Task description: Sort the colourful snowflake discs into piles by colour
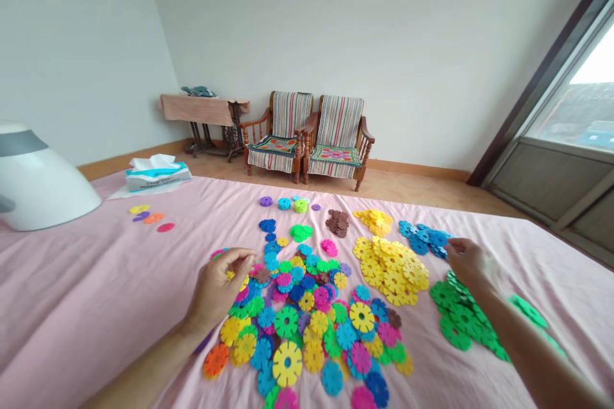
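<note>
My left hand (pixel 218 287) hovers over the left side of a mixed heap of notched plastic snowflake discs (pixel 307 300). Its thumb and forefinger curl together; anything between them is hidden. On the right, my right hand (pixel 472 265) is at the edge of a pile of blue snowflake discs (pixel 419 239), fingers pinched on a blue disc at the fingertips. Below that hand and forearm lies a green pile (pixel 463 319), partly covered by them. A large yellow pile (pixel 393 271) sits between the mixed heap and the blue pile.
Behind the heap are brown discs (pixel 337 223), smaller yellow discs (pixel 374 222) and short stacks, including lime green (pixel 300 206). Several loose discs (pixel 154 218) lie left. A tissue box (pixel 158 176) and white appliance (pixel 43 185) stand on the pink cloth (pixel 129 287). Two chairs are beyond.
</note>
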The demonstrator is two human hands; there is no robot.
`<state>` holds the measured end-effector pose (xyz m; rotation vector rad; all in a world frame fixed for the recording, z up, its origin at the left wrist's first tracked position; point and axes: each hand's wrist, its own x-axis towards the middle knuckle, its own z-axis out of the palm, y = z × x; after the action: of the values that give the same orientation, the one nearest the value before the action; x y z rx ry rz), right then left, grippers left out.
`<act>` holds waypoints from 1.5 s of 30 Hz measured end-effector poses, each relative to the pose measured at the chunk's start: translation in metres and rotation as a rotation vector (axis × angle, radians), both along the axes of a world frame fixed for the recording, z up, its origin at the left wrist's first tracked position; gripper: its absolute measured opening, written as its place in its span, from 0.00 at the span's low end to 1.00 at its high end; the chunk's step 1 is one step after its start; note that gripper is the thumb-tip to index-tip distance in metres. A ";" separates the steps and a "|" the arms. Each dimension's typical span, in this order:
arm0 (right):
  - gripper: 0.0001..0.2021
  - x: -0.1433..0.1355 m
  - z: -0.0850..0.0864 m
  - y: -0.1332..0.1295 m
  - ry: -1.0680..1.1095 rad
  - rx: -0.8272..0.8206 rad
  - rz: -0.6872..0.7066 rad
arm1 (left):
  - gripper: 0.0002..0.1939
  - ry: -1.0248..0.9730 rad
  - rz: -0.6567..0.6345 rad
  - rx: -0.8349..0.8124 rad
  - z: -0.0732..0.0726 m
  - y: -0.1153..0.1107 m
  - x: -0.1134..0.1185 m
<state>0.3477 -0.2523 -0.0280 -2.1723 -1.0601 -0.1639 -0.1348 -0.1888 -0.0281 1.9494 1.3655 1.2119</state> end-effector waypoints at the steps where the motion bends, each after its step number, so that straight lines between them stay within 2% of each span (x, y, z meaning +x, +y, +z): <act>1: 0.11 -0.013 -0.001 -0.003 0.004 -0.011 0.035 | 0.14 -0.031 0.008 -0.017 0.000 0.001 -0.002; 4: 0.14 -0.065 -0.003 -0.012 0.025 -0.013 0.238 | 0.17 -0.136 0.031 -0.060 0.001 0.008 -0.009; 8: 0.14 -0.147 -0.003 -0.028 0.061 -0.045 0.601 | 0.18 -0.274 0.096 -0.103 0.004 0.016 -0.016; 11: 0.14 -0.200 0.004 -0.039 0.042 -0.066 0.898 | 0.20 -0.335 0.134 -0.151 0.007 0.019 -0.019; 13: 0.15 -0.226 0.010 -0.046 -0.023 -0.111 1.037 | 0.20 -0.357 0.144 -0.174 0.007 0.019 -0.019; 16: 0.18 -0.247 0.017 -0.052 -0.114 -0.197 1.136 | 0.20 -0.357 0.145 -0.186 0.005 0.020 -0.020; 20: 0.15 -0.247 0.009 -0.055 -0.138 -0.213 1.118 | 0.18 -0.236 0.142 -0.130 0.004 0.025 -0.026; 26: 0.11 -0.229 -0.018 -0.055 -0.109 -0.081 1.006 | 0.12 0.321 -0.132 -0.107 0.016 0.025 -0.041; 30: 0.10 -0.227 -0.025 -0.053 -0.068 -0.029 0.955 | 0.17 0.512 -0.181 -0.162 0.022 0.014 -0.046; 37: 0.10 -0.225 -0.031 -0.052 0.011 0.017 0.890 | 0.11 0.478 -0.217 -0.214 0.022 0.009 -0.040; 41: 0.10 -0.224 -0.032 -0.052 0.027 0.022 0.873 | 0.06 0.328 -0.272 -0.270 0.027 0.010 -0.038; 45: 0.09 -0.227 -0.029 -0.052 0.048 0.056 0.880 | 0.09 0.141 -0.298 -0.293 0.032 0.008 -0.032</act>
<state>0.1208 -0.3046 -0.0574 -1.4736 -1.8356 0.2582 -0.1669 -0.1805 0.0035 1.9660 1.1868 0.7063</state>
